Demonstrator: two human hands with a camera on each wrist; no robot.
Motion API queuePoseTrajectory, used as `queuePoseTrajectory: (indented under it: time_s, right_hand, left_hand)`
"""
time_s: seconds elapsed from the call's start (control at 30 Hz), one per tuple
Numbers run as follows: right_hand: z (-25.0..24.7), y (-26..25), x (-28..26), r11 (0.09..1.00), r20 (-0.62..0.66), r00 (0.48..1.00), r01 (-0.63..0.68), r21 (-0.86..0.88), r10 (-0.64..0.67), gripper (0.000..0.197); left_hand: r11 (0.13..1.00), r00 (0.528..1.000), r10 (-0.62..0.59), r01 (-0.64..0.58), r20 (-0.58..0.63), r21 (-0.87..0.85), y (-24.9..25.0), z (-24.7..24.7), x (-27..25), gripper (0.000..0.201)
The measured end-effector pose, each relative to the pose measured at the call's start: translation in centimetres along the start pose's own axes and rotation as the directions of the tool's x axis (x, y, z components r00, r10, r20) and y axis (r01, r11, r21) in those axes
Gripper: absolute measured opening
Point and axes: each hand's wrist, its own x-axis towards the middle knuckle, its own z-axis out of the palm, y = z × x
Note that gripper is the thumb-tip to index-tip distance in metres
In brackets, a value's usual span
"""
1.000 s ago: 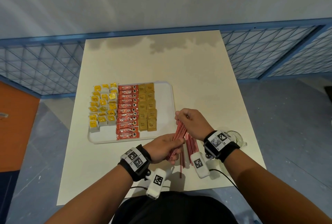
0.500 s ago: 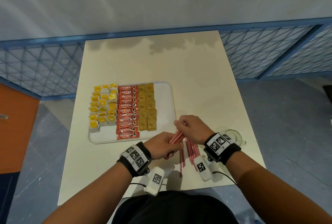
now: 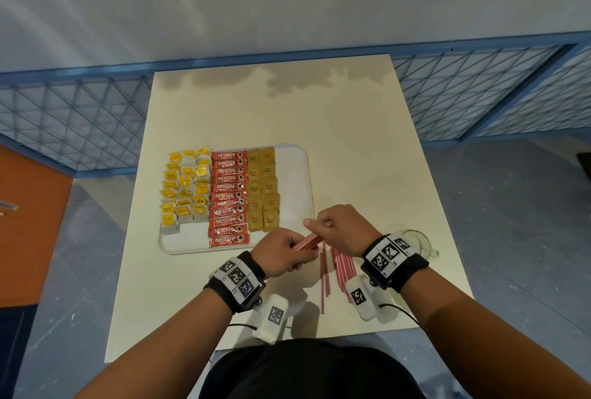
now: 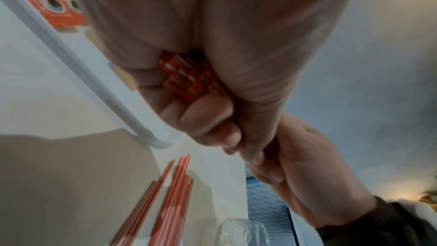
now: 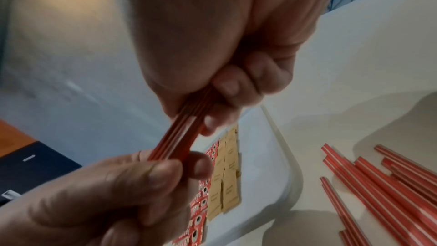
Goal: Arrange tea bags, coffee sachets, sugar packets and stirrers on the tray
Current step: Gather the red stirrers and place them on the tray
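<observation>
Nearest you, loose stirrers (image 3: pixel 339 270) lie on the cream bench (image 3: pixel 351 149) by its near edge, thin red sticks with white stripes, roughly parallel, pointing away from you, partly under your right wrist. Just above them your hands hold a bundle of stirrers (image 3: pixel 308 240) between them, same red-and-white kind, bunched tight and lying slanted, low on the left, higher on the right. Your left hand (image 3: pixel 281 254) has its fingers curled round the lower end; your right hand (image 3: pixel 343 227) is curled round the upper end, thumb sticking out left. The bundle hangs just over the near right corner of the tray (image 3: pixel 300 194); whether it touches the tray, can't tell. A clear glass (image 3: pixel 415 240) stands on the bench right of your right wrist. Farther out, the white tray holds three blocks: brown sugar packets (image 3: pixel 263 189) in two columns nearest the bare right strip, red Nescafe coffee sachets (image 3: pixel 227 198) stacked in one overlapping column in the middle, and tea bags (image 3: pixel 185 189) with yellow tags in loose rows on the left. Beyond the bench, a blue mesh fence (image 3: pixel 76 123) and a pale wall.
</observation>
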Motion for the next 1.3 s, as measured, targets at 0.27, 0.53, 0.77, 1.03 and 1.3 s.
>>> queuePoseTrajectory:
  time_s: [0.27,0.53,0.77,1.03,1.3]
  right_hand:
    - [0.5,0.0,0.1,0.997,-0.103,0.994,-0.030,0.071,0.037,0.053]
    - [1.1,-1.3,0.0,0.999,-0.104,0.994,0.025,0.044,-0.021,0.046]
    - [1.9,-1.0,0.6,0.993,-0.217,0.976,0.030,0.118,-0.003,0.043]
    - [2.2,-1.4,1.0,0.983,-0.260,0.965,0.013,0.182,0.036,0.044]
    - [1.5,-1.4,1.9,0.989,-0.171,0.985,0.026,0.144,-0.001,0.038]
  left_hand:
    - [0.989,0.994,0.060,-0.047,-0.087,0.143,-0.5,0.0,0.1,0.027]
    - [0.986,0.995,0.077,-0.067,-0.063,0.151,-0.2,-0.5,0.1,0.016]
    - [0.999,0.981,0.047,-0.045,-0.188,0.017,0.1,-0.7,0.1,0.016]
    - [0.984,0.990,0.076,-0.055,-0.120,0.169,0.2,-1.8,-0.2,0.017]
    - [0.946,0.991,0.132,-0.125,-0.002,0.300,0.0,-2.4,-0.2,0.040]
